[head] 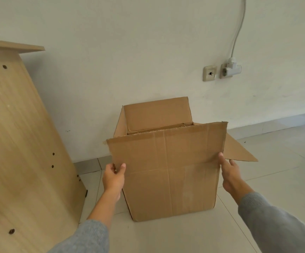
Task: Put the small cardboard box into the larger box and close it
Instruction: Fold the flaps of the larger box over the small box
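Observation:
A large brown cardboard box [171, 190] stands on the tiled floor against the white wall. Its near flap [166, 148] stands upright. My left hand [114, 177] pinches that flap's left edge, thumb in front. On the flap's right edge rests my right hand [229, 175], gripping it. The far flap [157, 115] also stands up, and a side flap [239, 152] hangs out to the right. Behind the near flap, an edge of cardboard [159, 129] shows inside the box; I cannot tell whether it is the small box.
A light wooden cabinet panel [20, 143] with screw holes stands close on the left. Two wall sockets [221, 72] with a plug and white cable sit on the wall at the right. Tiled floor [275, 170] extends to the right and front.

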